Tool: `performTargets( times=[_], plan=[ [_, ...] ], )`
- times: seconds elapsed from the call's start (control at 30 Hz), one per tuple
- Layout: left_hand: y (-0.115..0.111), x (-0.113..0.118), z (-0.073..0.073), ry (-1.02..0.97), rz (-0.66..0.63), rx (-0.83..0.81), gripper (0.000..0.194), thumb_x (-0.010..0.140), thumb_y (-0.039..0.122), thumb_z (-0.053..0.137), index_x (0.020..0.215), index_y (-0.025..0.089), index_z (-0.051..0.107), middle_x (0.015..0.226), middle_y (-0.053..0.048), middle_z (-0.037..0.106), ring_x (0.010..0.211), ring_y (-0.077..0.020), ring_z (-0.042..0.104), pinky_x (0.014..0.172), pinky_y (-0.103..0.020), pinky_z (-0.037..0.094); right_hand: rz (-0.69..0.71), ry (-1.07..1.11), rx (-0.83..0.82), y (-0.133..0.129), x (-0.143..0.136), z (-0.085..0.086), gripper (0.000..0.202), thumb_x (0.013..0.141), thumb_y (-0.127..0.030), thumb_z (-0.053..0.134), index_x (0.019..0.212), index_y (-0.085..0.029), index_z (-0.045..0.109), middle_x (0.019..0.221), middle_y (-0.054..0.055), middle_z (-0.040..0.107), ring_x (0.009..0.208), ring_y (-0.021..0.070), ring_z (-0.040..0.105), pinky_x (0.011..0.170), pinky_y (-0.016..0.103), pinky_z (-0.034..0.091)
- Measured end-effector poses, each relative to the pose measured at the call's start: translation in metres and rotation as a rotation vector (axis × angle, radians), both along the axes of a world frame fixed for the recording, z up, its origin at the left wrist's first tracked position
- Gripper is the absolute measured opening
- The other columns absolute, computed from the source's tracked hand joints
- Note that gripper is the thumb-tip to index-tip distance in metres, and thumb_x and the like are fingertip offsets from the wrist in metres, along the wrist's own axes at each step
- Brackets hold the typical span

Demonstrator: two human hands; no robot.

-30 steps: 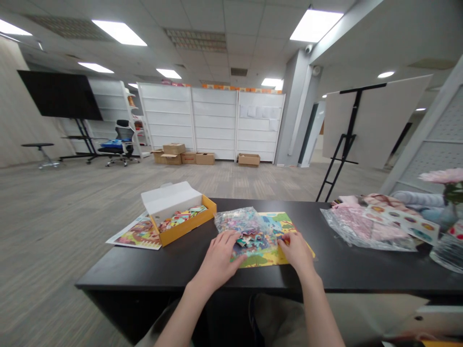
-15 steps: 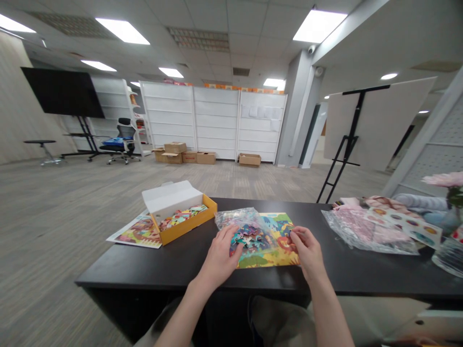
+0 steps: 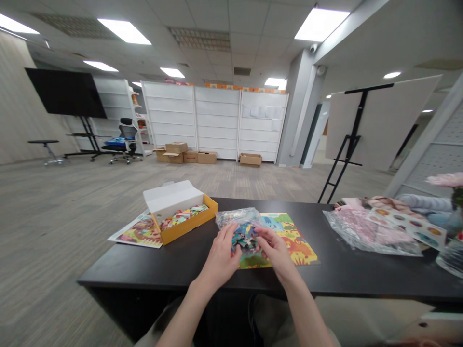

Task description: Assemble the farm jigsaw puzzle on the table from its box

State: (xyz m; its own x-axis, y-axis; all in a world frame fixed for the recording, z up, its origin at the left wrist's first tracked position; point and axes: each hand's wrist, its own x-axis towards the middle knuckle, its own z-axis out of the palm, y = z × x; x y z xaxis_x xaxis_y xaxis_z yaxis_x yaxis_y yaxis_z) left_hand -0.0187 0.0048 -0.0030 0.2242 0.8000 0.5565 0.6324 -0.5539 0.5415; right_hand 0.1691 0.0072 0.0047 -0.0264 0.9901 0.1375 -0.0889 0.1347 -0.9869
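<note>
Bare bench (image 3: 340, 272) separates picture sheet (image 3: 302, 246) from pink bundle (image 3: 356, 226); past the near edge, half-open left hand (image 3: 223, 248) and loosely pinched right hand (image 3: 273, 248) flank puzzle pieces (image 3: 246, 239), grips indeterminable.

Your right hand (image 3: 271, 246) covers part of the puzzle pieces (image 3: 248, 237), and you cannot tell whether its fingertips grip one (they are too small to read). The pink flower (image 3: 445, 180) is cut off by the right edge.

grey floor (image 3: 90, 207), apparently carpet | white shelving (image 3: 217, 120) | 1 black screen (image 3: 67, 94)
</note>
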Motion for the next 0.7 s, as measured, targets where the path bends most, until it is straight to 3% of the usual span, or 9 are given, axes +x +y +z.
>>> performTargets(
  times=[0.07,0.13,0.27,0.4,0.5,0.6,0.7],
  plan=[
    [-0.002,-0.001,0.001,0.042,0.007,0.007,0.058,0.087,0.016,0.054,0.145,0.02,0.044,0.148,-0.014,0.048,0.14,-0.0284,0.044,0.116,-0.05,0.038,-0.009,0.025,0.023,0.002,-0.001,-0.002,0.057,0.074,-0.05,0.077,0.123,-0.025,0.062,0.123,0.01,0.067,0.081,0.0187,0.07,0.055,0.025,0.052],
    [-0.005,-0.003,0.004,0.106,0.0,0.004,0.054,0.087,0.023,0.061,0.14,0.024,0.05,0.149,-0.013,0.047,0.139,-0.031,0.044,0.113,-0.052,0.04,-0.001,0.011,0.052,0.001,0.003,-0.005,0.061,0.075,-0.05,0.076,0.13,-0.027,0.059,0.139,0.012,0.059,0.096,0.0237,0.071,0.068,0.032,0.059],
    [-0.01,-0.004,0.007,0.238,-0.051,-0.017,0.041,0.082,0.026,0.072,0.122,0.028,0.063,0.144,-0.009,0.053,0.137,-0.0326,0.045,0.111,-0.054,0.041,-0.091,-0.115,0.117,-0.001,0.023,-0.013,0.047,0.081,-0.051,0.07,0.119,-0.022,0.064,0.121,0.012,0.07,0.09,0.024,0.072,0.071,0.035,0.06],
    [-0.011,-0.003,0.006,0.281,-0.056,-0.006,0.046,0.081,0.023,0.072,0.126,0.024,0.06,0.142,-0.01,0.056,0.136,-0.0312,0.046,0.112,-0.052,0.04,-0.055,-0.301,0.143,-0.001,0.035,-0.021,0.035,0.082,-0.043,0.068,0.109,-0.02,0.066,0.112,0.011,0.071,0.087,0.0227,0.072,0.072,0.035,0.059],
    [-0.009,-0.002,0.006,0.308,-0.029,0.001,0.046,0.082,0.021,0.07,0.127,0.023,0.06,0.141,-0.011,0.057,0.136,-0.0313,0.047,0.112,-0.051,0.04,-0.009,-0.566,0.257,-0.001,0.031,-0.025,0.022,0.083,-0.031,0.065,0.103,-0.02,0.069,0.104,0.009,0.07,0.081,0.0198,0.068,0.071,0.033,0.057],
    [-0.009,-0.001,0.007,0.309,-0.028,0.0,0.047,0.083,0.021,0.069,0.129,0.023,0.058,0.14,-0.011,0.057,0.135,-0.0305,0.048,0.112,-0.05,0.04,-0.022,-0.778,0.339,-0.002,0.021,-0.025,0.026,0.081,-0.021,0.065,0.106,-0.02,0.07,0.099,0.007,0.068,0.071,0.017,0.062,0.072,0.035,0.055],
    [-0.009,0.0,0.007,0.281,-0.029,-0.011,0.053,0.084,0.021,0.066,0.135,0.022,0.053,0.141,-0.011,0.057,0.135,-0.0296,0.049,0.113,-0.049,0.039,-0.089,-0.877,0.319,-0.003,0.012,-0.025,0.029,0.078,-0.02,0.068,0.107,-0.02,0.069,0.1,0.007,0.068,0.07,0.0176,0.061,0.074,0.036,0.053]
  ],
)
